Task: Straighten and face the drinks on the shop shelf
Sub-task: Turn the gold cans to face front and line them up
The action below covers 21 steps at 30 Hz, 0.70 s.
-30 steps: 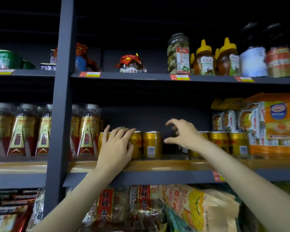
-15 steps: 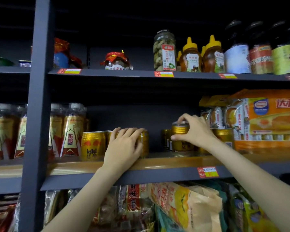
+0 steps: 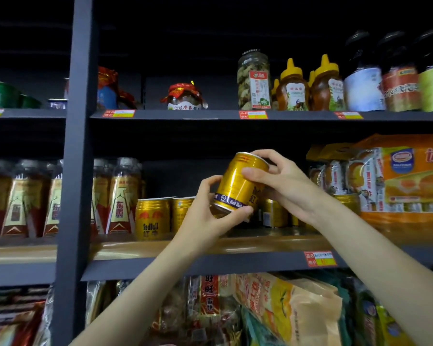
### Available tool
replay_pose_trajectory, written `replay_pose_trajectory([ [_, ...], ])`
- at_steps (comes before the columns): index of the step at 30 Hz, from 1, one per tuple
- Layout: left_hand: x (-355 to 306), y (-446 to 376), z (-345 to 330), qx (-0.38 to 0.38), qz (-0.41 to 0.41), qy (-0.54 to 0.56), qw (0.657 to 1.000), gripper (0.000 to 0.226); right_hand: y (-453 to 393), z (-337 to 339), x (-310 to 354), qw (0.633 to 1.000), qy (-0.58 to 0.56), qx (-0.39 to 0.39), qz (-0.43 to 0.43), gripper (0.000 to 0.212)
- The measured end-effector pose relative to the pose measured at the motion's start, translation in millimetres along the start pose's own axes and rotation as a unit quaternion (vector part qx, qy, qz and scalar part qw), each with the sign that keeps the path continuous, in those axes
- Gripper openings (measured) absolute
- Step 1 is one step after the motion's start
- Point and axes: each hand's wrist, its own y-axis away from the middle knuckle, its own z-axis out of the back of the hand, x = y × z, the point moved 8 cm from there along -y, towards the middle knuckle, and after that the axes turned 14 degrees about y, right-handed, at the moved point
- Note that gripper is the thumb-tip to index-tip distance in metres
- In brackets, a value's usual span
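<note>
Item: gold can (image 3: 238, 183), lifted clear of the shelf, tilted with its top toward 1 o'clock, printed face turned partly toward 3 o'clock.

Grasp, left hand (image 3: 205, 216): fingers curled under the bottom rim, thumb up the side at 9 o'clock of the can. Holding.

Grasp, right hand (image 3: 283, 183): thumb laid across the wall, fingers hooked over the top rim at 1 o'clock. Holding.

Step in hand (judged): turning the can so its logo faces out, then setting it back in the row. Best done by rolling it between the two grips while it is in the air, righting it before lowering, and putting the base flat on the board rather than edge-first.

Neighbours: standing can with logo outward (image 3: 152, 217) at 8 o'clock of the held can; a second standing can (image 3: 183, 213) just beside it; more cans (image 3: 273, 212) behind the right wrist at 4 o'clock, partly hidden. Bottles (image 3: 120, 196) at 9 o'clock.

Edges: wooden shelf lip (image 3: 273, 243) at 6 o'clock; upper shelf (image 3: 210, 115) at 12 o'clock, well apart from the can; upright post (image 3: 78, 171) far at 9 o'clock.

Open room: a dark gap in the row directly behind the held can; its depth cannot be told.
</note>
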Motion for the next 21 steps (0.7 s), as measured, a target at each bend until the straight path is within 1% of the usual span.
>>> replay_pose_trajectory([
  [3, -16.1, 1.5, 14.3, -0.025, -0.085, -0.073, 0.993, 0.073, 9.5, -9.7, -10.3, 0.997, 0.002, 0.065, -0.05, 0.055],
  [4, -20.1, 1.1, 19.0, -0.035, -0.107, -0.096, 0.989, 0.073, 12.4, -13.9, -15.8, 0.993, -0.026, 0.083, -0.075, 0.051],
  [5, -23.1, 0.3, 21.1, -0.036, -0.121, -0.114, 0.985, 0.074, 15.2, -18.0, -19.5, 0.988, -0.078, 0.092, -0.098, 0.048],
  [7, -27.6, 0.2, 18.0, -0.023, -0.134, -0.135, 0.981, 0.08, 16.6, -23.0, -27.0, 0.967, -0.198, 0.082, -0.135, 0.053],
  [10, -35.4, 2.2, 12.3, -0.036, -0.141, -0.111, 0.983, 0.086, 17.1, -28.5, -36.1, 0.94, -0.289, 0.073, -0.165, 0.056],
  [12, -36.3, 1.9, 12.3, -0.045, -0.147, -0.096, 0.983, 0.085, 17.9, -28.6, -39.5, 0.934, -0.304, 0.077, -0.172, 0.056],
  [16, -32.5, 2.3, 10.2, -0.029, -0.149, -0.139, 0.979, 0.076, 20.5, -26.6, -40.6, 0.936, -0.29, 0.085, -0.179, 0.054],
  [18, -31.1, 2.9, 5.8, -0.01, -0.14, -0.142, 0.98, 0.074, 19.8, -22.9, -40.1, 0.939, -0.29, 0.065, -0.172, 0.056],
  [21, -26.5, 1.0, 2.2, 0.014, -0.097, -0.079, 0.992, 0.075, 17.7, -13.3, -37.9, 0.947, -0.284, 0.02, -0.15, 0.058],
])
